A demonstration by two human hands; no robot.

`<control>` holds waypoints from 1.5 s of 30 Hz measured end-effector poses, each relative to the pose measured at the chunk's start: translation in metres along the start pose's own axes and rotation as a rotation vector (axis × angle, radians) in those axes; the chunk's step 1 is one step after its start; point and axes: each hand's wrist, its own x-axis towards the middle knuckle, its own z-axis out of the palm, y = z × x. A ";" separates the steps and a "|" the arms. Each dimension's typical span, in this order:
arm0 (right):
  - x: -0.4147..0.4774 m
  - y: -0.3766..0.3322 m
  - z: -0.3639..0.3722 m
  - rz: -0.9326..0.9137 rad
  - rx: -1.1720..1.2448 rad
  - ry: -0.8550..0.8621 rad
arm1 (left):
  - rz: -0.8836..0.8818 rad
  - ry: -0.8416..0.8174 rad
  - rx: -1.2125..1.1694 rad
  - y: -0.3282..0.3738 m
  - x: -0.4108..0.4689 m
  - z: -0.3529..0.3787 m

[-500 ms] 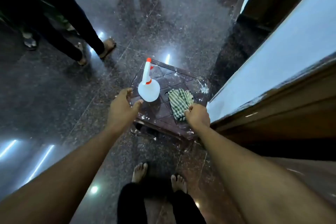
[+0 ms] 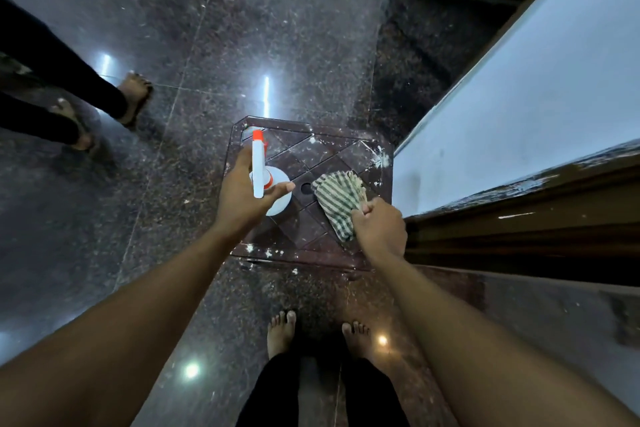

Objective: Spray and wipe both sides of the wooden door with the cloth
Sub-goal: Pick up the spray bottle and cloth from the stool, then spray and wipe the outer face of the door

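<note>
Right hand (image 2: 379, 229): its grip pinches the near edge of the striped cloth (image 2: 337, 201).
Left hand (image 2: 242, 194): its grip is spread, with the thumb on one side of the spray bottle (image 2: 258, 170) and the fingers on the other. It is not closed yet.
Cloth: it lies on the brown stool (image 2: 332, 149), just beside the bottle.
Wooden door (image 2: 519, 215): it is on the right, near the stool.
Risk: the bottle is tall and thin on top, so a bump from the spread hand could tip it. The cloth may slip from such a small pinch.
Bottle: it is white and not see-through, so I cannot tell how full it is.
</note>
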 end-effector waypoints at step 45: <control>-0.312 0.164 -0.600 -0.554 1.768 0.452 | 1.038 -0.126 -0.426 0.546 -0.308 0.010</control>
